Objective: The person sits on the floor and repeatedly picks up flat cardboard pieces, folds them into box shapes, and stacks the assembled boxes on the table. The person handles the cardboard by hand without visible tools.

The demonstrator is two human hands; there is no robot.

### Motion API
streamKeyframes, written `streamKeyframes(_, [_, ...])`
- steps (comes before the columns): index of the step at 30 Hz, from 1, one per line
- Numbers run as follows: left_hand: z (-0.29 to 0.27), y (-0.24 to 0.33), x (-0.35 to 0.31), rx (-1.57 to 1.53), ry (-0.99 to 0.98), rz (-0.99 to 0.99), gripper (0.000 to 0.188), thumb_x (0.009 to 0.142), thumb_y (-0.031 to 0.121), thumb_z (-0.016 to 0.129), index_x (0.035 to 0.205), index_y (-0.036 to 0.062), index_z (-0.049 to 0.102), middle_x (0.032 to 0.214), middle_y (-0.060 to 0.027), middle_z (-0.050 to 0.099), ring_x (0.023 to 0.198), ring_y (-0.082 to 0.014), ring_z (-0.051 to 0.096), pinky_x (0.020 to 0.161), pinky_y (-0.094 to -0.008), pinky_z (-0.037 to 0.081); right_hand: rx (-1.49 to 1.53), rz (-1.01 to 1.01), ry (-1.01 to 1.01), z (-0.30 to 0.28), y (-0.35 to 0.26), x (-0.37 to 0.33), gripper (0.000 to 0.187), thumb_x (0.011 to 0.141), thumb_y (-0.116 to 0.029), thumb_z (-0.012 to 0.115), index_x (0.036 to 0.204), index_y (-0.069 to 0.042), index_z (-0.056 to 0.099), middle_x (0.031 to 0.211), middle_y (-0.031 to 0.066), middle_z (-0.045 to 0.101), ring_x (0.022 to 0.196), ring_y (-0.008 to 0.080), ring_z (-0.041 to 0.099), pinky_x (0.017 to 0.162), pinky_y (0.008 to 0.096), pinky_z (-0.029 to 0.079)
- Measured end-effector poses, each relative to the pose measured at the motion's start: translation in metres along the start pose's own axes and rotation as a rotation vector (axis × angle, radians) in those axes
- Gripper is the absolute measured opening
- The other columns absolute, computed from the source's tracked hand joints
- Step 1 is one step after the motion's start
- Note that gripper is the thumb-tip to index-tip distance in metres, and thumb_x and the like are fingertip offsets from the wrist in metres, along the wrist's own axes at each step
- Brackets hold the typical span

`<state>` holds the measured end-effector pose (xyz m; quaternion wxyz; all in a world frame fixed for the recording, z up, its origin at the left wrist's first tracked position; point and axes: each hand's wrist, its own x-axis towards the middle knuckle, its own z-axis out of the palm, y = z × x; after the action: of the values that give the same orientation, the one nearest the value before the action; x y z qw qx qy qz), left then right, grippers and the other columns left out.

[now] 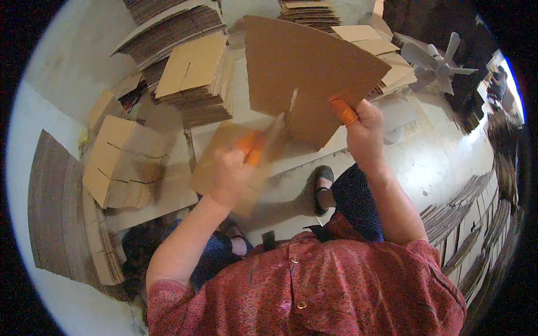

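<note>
My right hand [367,134] grips a large brown cardboard sheet [311,64] by its lower right edge, thumb wrapped in an orange finger cover. The sheet is tilted up in front of me, with a narrow slot [293,102] near its lower edge. My left hand [231,175] is closed on a smaller cardboard piece [216,148], smeared by motion; orange shows on its fingers too. An edge of this piece stands close to the slot; I cannot tell whether the two touch. Beyond my left hand lies a stack of slotted cardboard [193,61].
Another slotted stack [120,157] stands at left, beside a tall pile of cardboard [56,207]. More piles [308,14] rise at the back. A white fan [443,67] is at far right. Cardboard stacks [465,224] line the right side. My shoe [323,187] shows below the pale work surface.
</note>
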<state>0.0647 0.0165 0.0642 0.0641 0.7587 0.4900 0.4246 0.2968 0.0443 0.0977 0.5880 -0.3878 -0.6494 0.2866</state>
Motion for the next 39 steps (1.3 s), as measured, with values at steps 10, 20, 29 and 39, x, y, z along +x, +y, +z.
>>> streamKeyframes(10, [0.008, 0.008, 0.003, -0.042, 0.050, -0.086, 0.015, 0.074, 0.001, 0.066, 0.089, 0.0001, 0.066, 0.071, -0.0176, 0.063, 0.059, -0.0274, 0.061, 0.051, -0.0329, 0.045, -0.081, -0.062, 0.105, 0.025, 0.052, -0.036, 0.010, 0.084, -0.004, 0.058, 0.093, 0.000, 0.061, 0.071, 0.0141, 0.061, 0.061, 0.0081, 0.046, 0.054, 0.0277, 0.043])
streamKeyframes(20, [0.013, 0.018, 0.006, -0.073, 0.065, -0.122, 0.021, 0.079, 0.008, 0.066, 0.096, -0.0030, 0.064, 0.078, -0.0180, 0.065, 0.064, -0.0250, 0.063, 0.058, -0.0306, 0.047, -0.413, 0.066, -0.043, 0.033, 0.102, -0.064, 0.008, 0.081, -0.005, 0.062, 0.085, 0.002, 0.062, 0.068, 0.0245, 0.055, 0.057, 0.0398, 0.050, 0.050, 0.0341, 0.043])
streamKeyframes(29, [0.032, 0.005, -0.002, -0.405, -0.145, -0.289, 0.060, 0.086, 0.024, 0.062, 0.134, -0.0019, 0.035, 0.131, -0.0211, 0.045, 0.122, -0.0268, 0.044, 0.100, -0.0317, 0.034, -0.302, -0.260, 0.250, -0.013, 0.054, -0.045, 0.036, 0.085, -0.020, 0.061, 0.113, 0.000, 0.055, 0.103, 0.0189, 0.062, 0.090, 0.0303, 0.061, 0.081, 0.0342, 0.047])
streamKeyframes(39, [0.102, 0.029, -0.001, -0.830, -0.392, -0.077, 0.087, 0.084, 0.047, 0.057, 0.142, -0.0008, 0.013, 0.148, -0.0182, 0.014, 0.137, -0.0275, 0.015, 0.110, -0.0356, 0.015, 0.493, 0.667, -0.282, -0.005, 0.044, -0.004, 0.041, 0.085, -0.022, 0.056, 0.122, -0.003, 0.052, 0.109, 0.0093, 0.057, 0.100, 0.0158, 0.053, 0.086, 0.0310, 0.043])
